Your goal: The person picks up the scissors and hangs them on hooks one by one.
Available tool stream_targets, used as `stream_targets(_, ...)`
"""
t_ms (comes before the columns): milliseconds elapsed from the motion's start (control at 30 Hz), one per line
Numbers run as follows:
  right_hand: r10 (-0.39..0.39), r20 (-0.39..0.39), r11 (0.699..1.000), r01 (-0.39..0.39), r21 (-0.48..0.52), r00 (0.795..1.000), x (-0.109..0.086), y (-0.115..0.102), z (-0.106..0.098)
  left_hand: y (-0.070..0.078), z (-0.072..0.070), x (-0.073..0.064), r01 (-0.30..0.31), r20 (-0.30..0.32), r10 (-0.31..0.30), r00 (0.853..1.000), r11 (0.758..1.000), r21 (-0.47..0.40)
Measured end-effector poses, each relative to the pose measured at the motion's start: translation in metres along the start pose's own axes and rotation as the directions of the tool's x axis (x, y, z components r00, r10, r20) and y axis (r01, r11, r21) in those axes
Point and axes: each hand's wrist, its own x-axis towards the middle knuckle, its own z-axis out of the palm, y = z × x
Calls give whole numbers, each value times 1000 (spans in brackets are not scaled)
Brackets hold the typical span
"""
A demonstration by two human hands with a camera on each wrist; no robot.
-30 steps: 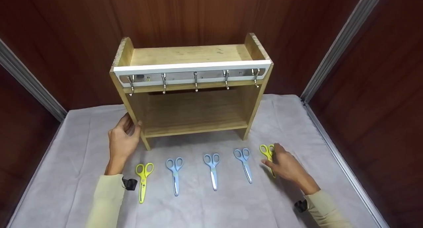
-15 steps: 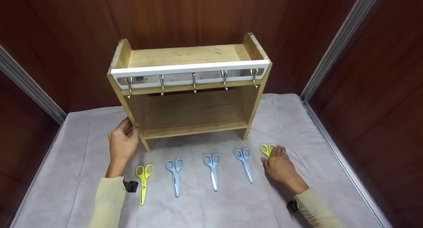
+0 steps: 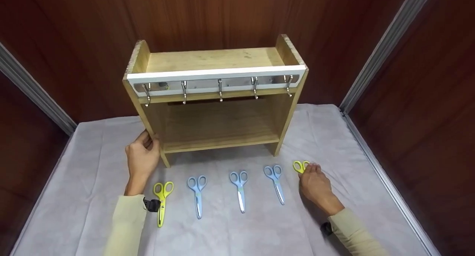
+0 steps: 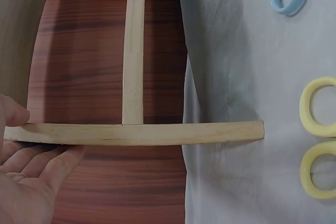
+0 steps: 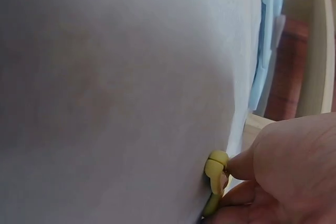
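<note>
My left hand (image 3: 142,157) grips the left side panel of a wooden rack (image 3: 220,147); in the left wrist view the thumb lies on one side of the panel and the fingers on the other. At the right end of a row of scissors, my right hand (image 3: 317,185) pinches yellow scissors (image 5: 214,170) between thumb and fingers, close to the cloth. Its palm hides their blades in the head view, where a handle loop shows past the fingertips. Several metal hooks (image 3: 220,91) line the white strip (image 3: 222,73) across the rack's front.
Light blue scissors (image 3: 279,193), more blue scissors (image 3: 241,200) and a third blue pair (image 3: 198,202) lie on the grey cloth (image 3: 259,233), handles toward the rack. Other yellow scissors (image 3: 161,217) lie beside the left wrist. Dark wood panels (image 3: 222,15) wall the sides and back.
My right hand has shifted left over the right-hand yellow scissors and its fingers have drawn in on them, covering the blades. My left hand stays on the side panel.
</note>
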Motion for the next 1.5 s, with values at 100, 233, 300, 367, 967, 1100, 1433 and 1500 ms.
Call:
stream_targets(100,-5,-34,1000,4,-19,999,1,-1,2,0,1,0,3,-6,-3,1000,1000,-7)
stream_targets(233,11,-55,1000,-11,-6,998,4,-2,1,0,2,0,5,-8,-5,1000,1000,-14)
stream_targets(300,13,-73,1000,-14,-4,997,4,-3,1,0,2,0,4,-8,-4,1000,1000,-17)
stream_targets(367,8,-90,1000,-9,-4,996,4,-3,1,1,2,0,3,-6,-3,1000,1000,-17)
stream_targets(967,-9,-123,1000,12,20,992,5,6,6,5,0,-2,26,26,-27,999,999,25)
stream_targets(1100,86,2,986,-86,141,996,8,13,-1,3,2,-2,29,30,-29,999,999,22)
stream_targets(1433,110,150,948,-149,282,983,16,20,-18,2,1,-1,35,25,-35,999,999,5)
stream_targets(1500,118,150,938,-160,308,982,17,20,-20,3,0,0,36,29,-36,999,999,3)
